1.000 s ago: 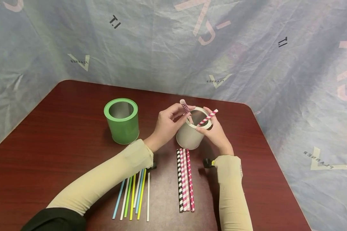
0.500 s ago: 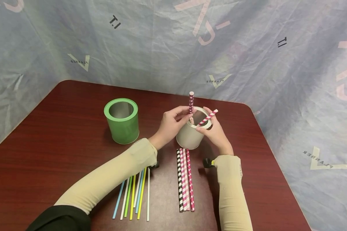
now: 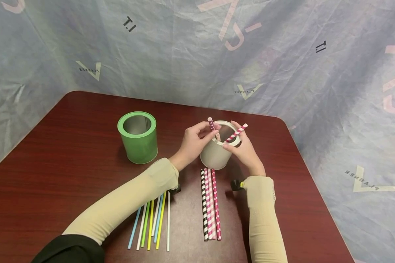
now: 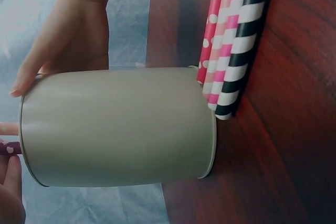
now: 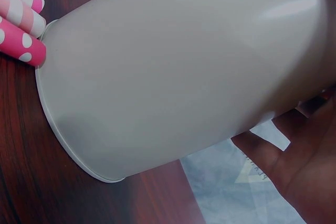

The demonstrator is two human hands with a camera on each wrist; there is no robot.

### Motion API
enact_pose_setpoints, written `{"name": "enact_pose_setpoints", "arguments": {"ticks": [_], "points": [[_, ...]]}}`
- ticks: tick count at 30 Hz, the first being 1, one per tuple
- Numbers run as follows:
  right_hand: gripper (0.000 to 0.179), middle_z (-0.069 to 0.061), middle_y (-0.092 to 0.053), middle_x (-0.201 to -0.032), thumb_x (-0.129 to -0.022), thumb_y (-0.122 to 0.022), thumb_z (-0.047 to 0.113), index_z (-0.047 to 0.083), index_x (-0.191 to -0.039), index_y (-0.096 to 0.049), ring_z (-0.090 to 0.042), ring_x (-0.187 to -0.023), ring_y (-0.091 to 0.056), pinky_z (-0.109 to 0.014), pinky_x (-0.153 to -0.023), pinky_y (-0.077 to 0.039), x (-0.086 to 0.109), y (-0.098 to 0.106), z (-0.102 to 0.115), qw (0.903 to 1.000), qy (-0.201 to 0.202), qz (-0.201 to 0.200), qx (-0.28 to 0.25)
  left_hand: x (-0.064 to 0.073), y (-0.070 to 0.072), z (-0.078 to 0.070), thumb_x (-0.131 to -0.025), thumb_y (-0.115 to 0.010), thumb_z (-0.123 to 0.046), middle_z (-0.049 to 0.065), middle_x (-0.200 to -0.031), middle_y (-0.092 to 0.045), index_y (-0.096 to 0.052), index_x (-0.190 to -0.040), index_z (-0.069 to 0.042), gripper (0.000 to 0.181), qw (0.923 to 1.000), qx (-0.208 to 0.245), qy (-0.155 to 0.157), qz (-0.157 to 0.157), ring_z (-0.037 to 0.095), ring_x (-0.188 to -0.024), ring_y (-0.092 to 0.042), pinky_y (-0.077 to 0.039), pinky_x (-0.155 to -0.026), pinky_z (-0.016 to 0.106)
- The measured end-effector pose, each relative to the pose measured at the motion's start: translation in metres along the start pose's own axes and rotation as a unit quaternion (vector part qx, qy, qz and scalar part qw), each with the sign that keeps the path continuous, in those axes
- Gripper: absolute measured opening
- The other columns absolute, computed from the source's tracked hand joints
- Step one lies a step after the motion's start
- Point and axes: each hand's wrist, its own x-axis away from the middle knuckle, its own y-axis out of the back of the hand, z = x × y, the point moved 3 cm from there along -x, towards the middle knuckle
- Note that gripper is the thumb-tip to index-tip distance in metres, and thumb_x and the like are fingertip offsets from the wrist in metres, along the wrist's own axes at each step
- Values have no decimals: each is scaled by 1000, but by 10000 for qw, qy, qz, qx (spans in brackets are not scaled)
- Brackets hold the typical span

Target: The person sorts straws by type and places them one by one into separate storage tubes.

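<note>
My left hand [image 3: 193, 144] pinches a purple paper straw [image 3: 211, 122] between thumb and fingers at the left rim of a light grey can [image 3: 215, 156]. The straw leans slightly left, its lower part hidden by the fingers and the can. My right hand [image 3: 246, 151] holds the can at its right side, thumb on the near rim and fingers round the back. A pink-and-white striped straw [image 3: 238, 132] leans out over the can's right rim. The tip of a pale straw [image 3: 218, 137] shows inside, close by the left fingertips. In the left wrist view the grey can [image 4: 118, 127] fills the middle.
A green can [image 3: 139, 148] stands to the left. Several patterned paper straws [image 3: 209, 204] lie side by side just in front of the grey can. Thin coloured sticks [image 3: 151, 223] lie left of them, partly under the left forearm. A printed sheet hangs behind the table [image 3: 85, 120].
The purple straw swung upright and stood higher half a second ago. Now it sits lower at the rim and leans left again. The right hand and the can stay in place.
</note>
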Motion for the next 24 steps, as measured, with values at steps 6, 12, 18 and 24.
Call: {"name": "enact_pose_setpoints", "arguments": {"ticks": [6, 12, 18, 24], "points": [[86, -12, -39, -150, -81, -71, 7, 16, -153, -25, -30, -134, -38, -45, -114, -28, -1, -1, 0, 10000, -20, 8, -55, 2, 0, 2, -92, -63, -8, 15, -111, -71, -67, -111, -1, 21, 9999, 6, 94, 41, 24, -106, -68, -53, -91, 23], [87, -13, -39, -150, -80, -72, 7, 17, -153, -26, -34, -135, -37, -46, -114, -28, -1, -2, -2, 10000, -17, -6, -67, 4, 1, 1, -93, -63, -7, 15, -113, -70, -67, -113, -1, 22, 10000, 40, 64, 50, 24, -108, -67, -52, -93, 22], [86, -14, -38, -151, -81, -72, 7, 17, -153, -26, -26, -132, -40, -45, -114, -28, -1, -1, -1, 10000, -31, -23, 6, 12, 7, -2, -92, -62, -2, 19, -115, -68, -65, -115, 3, 24, 9990, 284, -341, -83, 28, -110, -66, -51, -95, 25], [85, -13, -38, -151, -81, -72, 7, 17, -153, -27, -34, -135, -38, -46, -114, -28, -1, 1, -1, 10000, -13, -47, 72, 23, 16, -11, -90, -62, 1, 21, -113, -68, -65, -112, 5, 23, 9976, 374, -482, -340, 34, -106, -67, -52, -94, 27]]}}
